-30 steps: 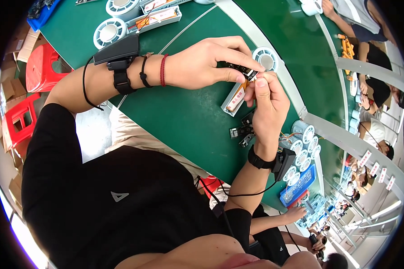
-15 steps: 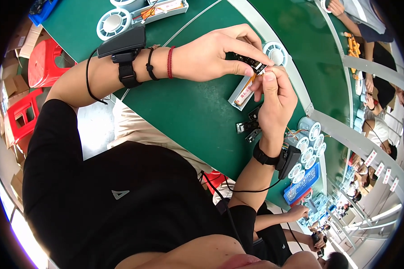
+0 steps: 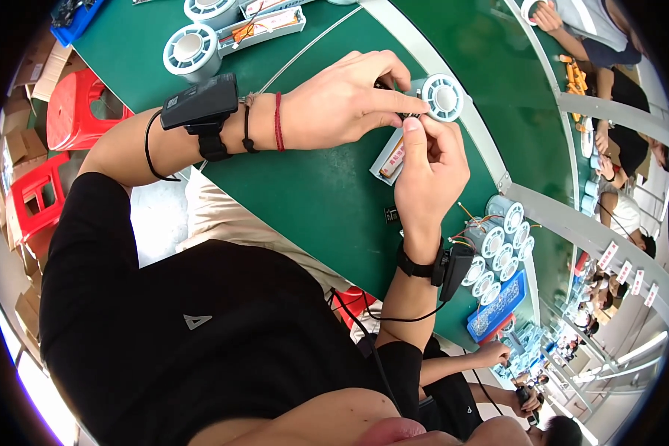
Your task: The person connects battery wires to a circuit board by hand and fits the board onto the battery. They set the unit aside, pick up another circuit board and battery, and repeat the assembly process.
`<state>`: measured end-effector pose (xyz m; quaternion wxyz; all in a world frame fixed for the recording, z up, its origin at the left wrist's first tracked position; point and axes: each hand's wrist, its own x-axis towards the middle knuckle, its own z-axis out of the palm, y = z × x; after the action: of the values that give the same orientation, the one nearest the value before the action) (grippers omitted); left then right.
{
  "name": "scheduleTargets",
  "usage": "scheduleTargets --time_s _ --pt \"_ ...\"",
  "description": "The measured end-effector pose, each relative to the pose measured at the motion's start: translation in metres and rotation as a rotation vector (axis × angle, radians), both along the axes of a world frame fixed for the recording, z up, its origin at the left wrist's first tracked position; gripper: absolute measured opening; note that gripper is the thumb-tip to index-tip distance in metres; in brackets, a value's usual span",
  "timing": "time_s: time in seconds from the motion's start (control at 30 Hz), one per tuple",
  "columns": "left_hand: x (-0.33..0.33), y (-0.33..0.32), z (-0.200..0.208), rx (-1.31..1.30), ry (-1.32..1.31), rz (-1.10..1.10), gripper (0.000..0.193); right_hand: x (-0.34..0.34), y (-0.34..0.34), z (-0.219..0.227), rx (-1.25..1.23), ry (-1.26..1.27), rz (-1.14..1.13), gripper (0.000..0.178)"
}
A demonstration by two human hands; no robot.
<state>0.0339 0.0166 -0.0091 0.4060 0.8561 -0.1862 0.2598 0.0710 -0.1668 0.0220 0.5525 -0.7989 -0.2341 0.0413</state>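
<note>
My left hand [image 3: 342,100] pinches a small black circuit board [image 3: 409,115], mostly covered by the fingers now. From the near side my right hand [image 3: 435,175] meets it, thumb and forefinger pressed together at the board's end; whatever lies in that pinch is too small to make out. Just beyond and beneath both hands lies a pale blue housing with a round vented head [image 3: 444,98]. Its open handle shell [image 3: 385,167] holds an orange piece with a white label. Partly hidden by my right wrist, another black board [image 3: 391,215] rests on the green table [image 3: 305,193].
Several pale blue vented cylinders [image 3: 504,257] with loose wires stand right, near a blue tray [image 3: 499,311]. More housings [image 3: 192,52] lie at the upper left. A metal rail [image 3: 479,141] divides the table. Red stools [image 3: 82,111] stand left. Other people work on the far right.
Both hands, still together, have shifted slightly left, the right hand most. The circuit board has turned further behind my fingers. The vented head shows more fully.
</note>
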Motion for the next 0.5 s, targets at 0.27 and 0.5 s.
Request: scheduleTargets --time_s 0.27,0.5 --pt "0.0 -0.006 -0.005 -0.175 0.103 -0.031 0.036 0.019 -0.014 0.012 -0.159 -0.098 0.073 0.017" --pt "-0.005 -0.003 -0.002 -0.163 0.047 -0.152 0.035 0.025 -0.003 0.002 -0.269 -0.531 -0.015 0.021"
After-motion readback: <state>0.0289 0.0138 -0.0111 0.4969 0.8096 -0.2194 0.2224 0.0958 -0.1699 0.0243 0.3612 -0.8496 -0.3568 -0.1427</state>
